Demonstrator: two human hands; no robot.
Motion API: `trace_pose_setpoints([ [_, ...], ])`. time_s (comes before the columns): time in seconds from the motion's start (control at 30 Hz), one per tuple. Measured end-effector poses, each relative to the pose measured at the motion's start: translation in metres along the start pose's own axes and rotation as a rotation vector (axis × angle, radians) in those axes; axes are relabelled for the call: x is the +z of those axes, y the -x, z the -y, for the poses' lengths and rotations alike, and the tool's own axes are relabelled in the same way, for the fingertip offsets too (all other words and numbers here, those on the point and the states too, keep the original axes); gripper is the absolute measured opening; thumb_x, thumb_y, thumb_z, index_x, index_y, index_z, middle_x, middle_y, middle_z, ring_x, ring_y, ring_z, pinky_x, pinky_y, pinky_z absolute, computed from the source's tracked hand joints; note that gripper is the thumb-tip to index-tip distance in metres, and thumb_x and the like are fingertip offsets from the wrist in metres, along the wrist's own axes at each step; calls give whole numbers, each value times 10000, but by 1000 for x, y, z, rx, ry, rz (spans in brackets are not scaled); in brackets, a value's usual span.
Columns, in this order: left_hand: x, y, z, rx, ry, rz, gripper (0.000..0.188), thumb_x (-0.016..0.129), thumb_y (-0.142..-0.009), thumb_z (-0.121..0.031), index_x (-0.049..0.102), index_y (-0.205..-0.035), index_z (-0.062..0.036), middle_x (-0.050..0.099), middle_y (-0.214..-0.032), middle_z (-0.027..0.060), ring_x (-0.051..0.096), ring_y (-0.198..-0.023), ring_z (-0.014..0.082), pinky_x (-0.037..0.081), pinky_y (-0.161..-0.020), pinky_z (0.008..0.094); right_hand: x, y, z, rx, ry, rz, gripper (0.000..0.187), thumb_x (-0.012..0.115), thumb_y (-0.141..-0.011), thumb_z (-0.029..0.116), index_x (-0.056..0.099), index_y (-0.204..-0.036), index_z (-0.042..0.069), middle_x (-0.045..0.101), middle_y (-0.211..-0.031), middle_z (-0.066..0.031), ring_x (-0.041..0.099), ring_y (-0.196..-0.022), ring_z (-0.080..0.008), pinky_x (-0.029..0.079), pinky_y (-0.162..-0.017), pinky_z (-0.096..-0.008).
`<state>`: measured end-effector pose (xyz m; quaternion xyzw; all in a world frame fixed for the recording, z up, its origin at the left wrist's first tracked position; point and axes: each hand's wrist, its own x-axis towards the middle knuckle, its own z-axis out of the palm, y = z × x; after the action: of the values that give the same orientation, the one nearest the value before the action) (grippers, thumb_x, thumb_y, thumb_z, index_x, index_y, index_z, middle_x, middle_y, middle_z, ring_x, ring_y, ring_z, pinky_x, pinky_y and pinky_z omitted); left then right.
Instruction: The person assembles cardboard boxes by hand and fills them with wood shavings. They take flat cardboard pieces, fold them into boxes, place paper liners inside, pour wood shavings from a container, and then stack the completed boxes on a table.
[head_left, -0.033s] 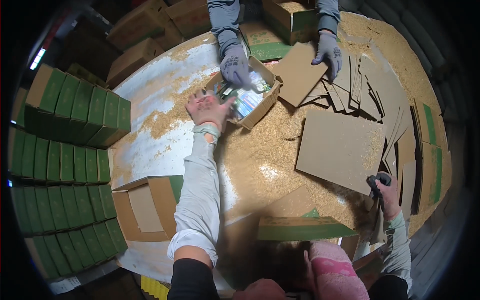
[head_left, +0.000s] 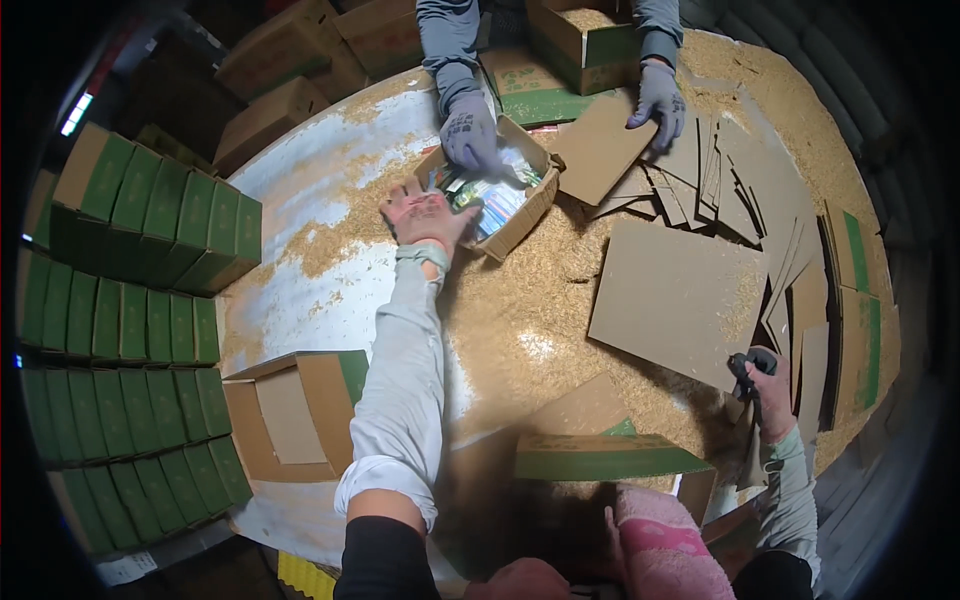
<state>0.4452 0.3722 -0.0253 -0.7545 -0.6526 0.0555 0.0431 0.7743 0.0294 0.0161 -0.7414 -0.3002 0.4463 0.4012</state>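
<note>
My left hand (head_left: 425, 214), in a pale stained glove, has its fingers spread against the left side of an open cardboard box (head_left: 520, 222). Inside the box lie shiny, colourful packets (head_left: 497, 205). A co-worker's gloved hand (head_left: 469, 133) reaches into the same box from the far side. My right hand (head_left: 768, 385), its fingertips dark, is closed at the near right corner of a flat cardboard sheet (head_left: 672, 300). That sheet lies tilted over wood shavings. The co-worker's other hand (head_left: 659, 103) holds a smaller cardboard sheet (head_left: 605, 150).
Green-and-brown boxes (head_left: 125, 310) stand stacked at the left. An open carton (head_left: 240, 430) is at the near left, and a green-edged carton flap (head_left: 610, 460) sits right before me. Cardboard pieces (head_left: 735, 185) lie scattered at the right among wood shavings (head_left: 530, 300).
My left hand has shifted slightly right, closer against the box. My right hand and the corner of the large cardboard sheet have moved slightly left.
</note>
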Motion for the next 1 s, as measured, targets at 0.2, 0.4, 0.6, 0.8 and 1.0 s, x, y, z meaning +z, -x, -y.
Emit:
trace_pose_setpoints([
  [0.2,-2,24,23,-324,355,-323,345,645,-687,-412,687,-938,-179,538,-1200,31,376,-1197,284,268,-974,439,17,34,-6,-126,-103,-190,255,596,-831,202,559,-938,-26,550,-705,-35,517,-575,-94,426,-526,-232],
  [0.4,-100,218,10,331,1044,-902,259,667,-610,12,642,-866,-21,569,-999,119,480,-1000,289,381,-856,386,-3,71,-1,-305,-230,-382,260,545,-880,238,556,-947,-13,465,-604,25,433,-504,-51,372,-475,-211],
  [0.6,-58,394,2,810,504,-158,286,597,-760,-171,589,-1032,-85,485,-1203,131,438,-1117,300,334,-953,461,6,159,30,-280,-381,85,669,596,-779,75,304,-1379,118,558,-735,9,479,-581,-50,383,-496,-180],
  [0.8,-95,410,60,346,1142,-217,334,551,-765,-32,562,-1099,-43,521,-1130,154,539,-982,308,477,-786,338,39,237,-32,-551,1182,141,197,545,-806,139,585,-973,42,596,-697,-122,596,-622,-265,462,-553,-340],
  [1.0,-43,425,-41,901,-19,438,389,594,-737,-386,540,-1078,-205,444,-1132,144,481,-1036,325,457,-777,478,115,136,-145,-808,1783,424,129,535,-717,99,642,-763,153,644,-720,-22,638,-699,-200,483,-502,-352],
])
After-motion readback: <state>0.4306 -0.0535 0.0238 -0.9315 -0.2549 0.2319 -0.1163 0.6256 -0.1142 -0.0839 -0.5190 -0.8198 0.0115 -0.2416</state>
